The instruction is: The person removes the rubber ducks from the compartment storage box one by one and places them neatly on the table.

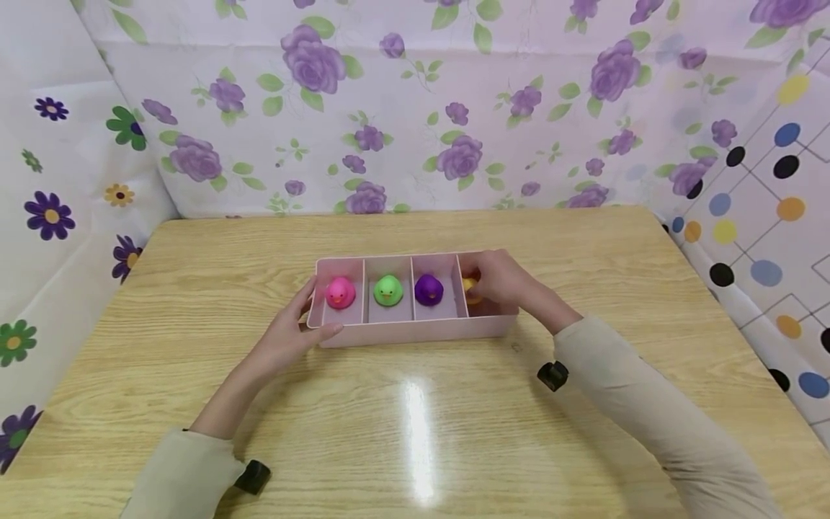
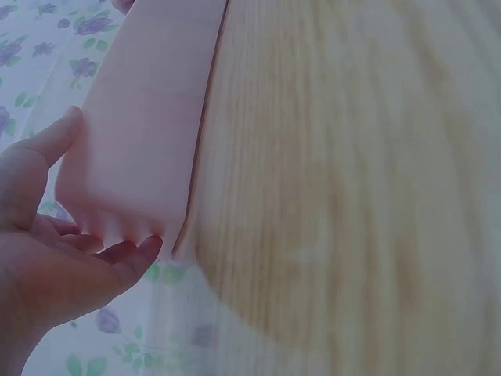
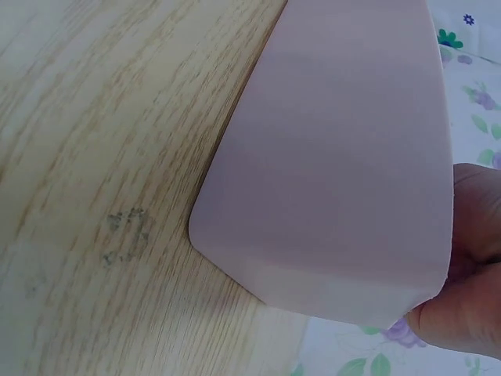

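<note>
A pink box (image 1: 415, 331) with compartments lies on the table. From left to right it holds a pink toy duck (image 1: 340, 293), a green toy duck (image 1: 387, 290) and a purple toy duck (image 1: 429, 290), one per compartment. In the rightmost compartment is a yellow-orange toy duck (image 1: 472, 290), mostly covered by my right hand (image 1: 498, 277), whose fingers pinch it. My left hand (image 1: 289, 331) grips the box's left end, thumb at the front rim and fingers along the end wall. The left wrist view shows these fingers (image 2: 141, 254) curled against the box (image 2: 145, 117).
The wooden table (image 1: 415, 404) extends around the box on every side. Behind it hangs a cloth with purple roses (image 1: 314, 58). Patterned sheets enclose the left and right sides. A small dark mark (image 3: 127, 235) shows on the tabletop near the box's right front corner.
</note>
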{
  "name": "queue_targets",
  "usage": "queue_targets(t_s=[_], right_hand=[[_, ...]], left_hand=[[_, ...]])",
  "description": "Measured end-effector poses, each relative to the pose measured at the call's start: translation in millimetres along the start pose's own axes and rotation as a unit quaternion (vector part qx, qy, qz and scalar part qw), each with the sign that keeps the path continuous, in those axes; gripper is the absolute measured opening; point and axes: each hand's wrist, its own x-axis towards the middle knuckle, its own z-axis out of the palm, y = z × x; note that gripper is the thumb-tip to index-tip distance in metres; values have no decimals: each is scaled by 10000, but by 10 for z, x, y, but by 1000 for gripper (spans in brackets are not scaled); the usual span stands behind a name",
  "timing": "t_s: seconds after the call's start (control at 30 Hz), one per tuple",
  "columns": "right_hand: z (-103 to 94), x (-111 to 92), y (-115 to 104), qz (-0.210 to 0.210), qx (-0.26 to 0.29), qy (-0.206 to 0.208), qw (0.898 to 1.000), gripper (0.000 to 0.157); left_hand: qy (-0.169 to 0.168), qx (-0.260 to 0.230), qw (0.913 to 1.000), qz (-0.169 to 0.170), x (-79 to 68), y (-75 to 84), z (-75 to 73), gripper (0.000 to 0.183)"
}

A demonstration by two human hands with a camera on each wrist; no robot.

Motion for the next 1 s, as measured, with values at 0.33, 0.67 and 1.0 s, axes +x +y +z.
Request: queue_targets(t_s=[0.33, 0.67, 1.0], right_hand=[[1, -32, 44, -93, 38, 87, 9999, 16], [-82, -115, 23, 204, 490, 139, 9985, 20], [-144, -213, 90, 567, 949, 520, 9925, 29]], left_hand=[[16, 9, 10000, -5, 7, -13, 9, 95], [20, -229, 9997, 10, -12, 24, 3, 93], [57, -1088, 9939, -178, 2, -2, -16, 89]])
